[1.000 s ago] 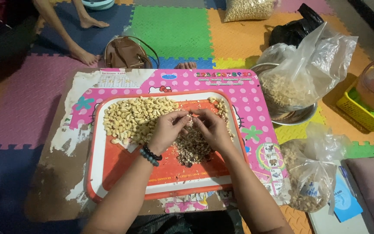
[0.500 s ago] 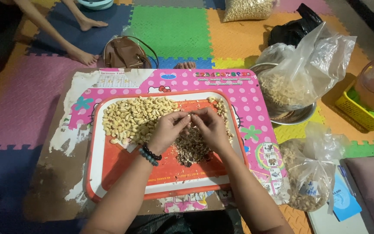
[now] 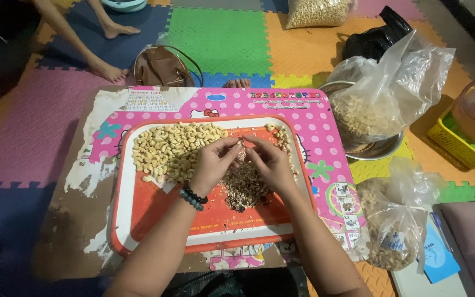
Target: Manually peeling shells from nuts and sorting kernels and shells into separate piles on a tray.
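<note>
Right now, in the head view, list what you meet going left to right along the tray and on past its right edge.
Pile of pale peeled cashews → left hand → right hand → strip of nuts by the tray's right rim → metal bowl with a clear bag of nuts → yellow basket.

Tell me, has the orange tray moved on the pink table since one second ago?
No. The orange tray keeps its place against the pink table; its edges meet the same dots and pictures.

Left hand (image 3: 214,162): fingertips are drawn slightly nearer the right hand (image 3: 268,159) (barely a shift).
Bare legs (image 3: 86,41), far left: shifted a little.
</note>
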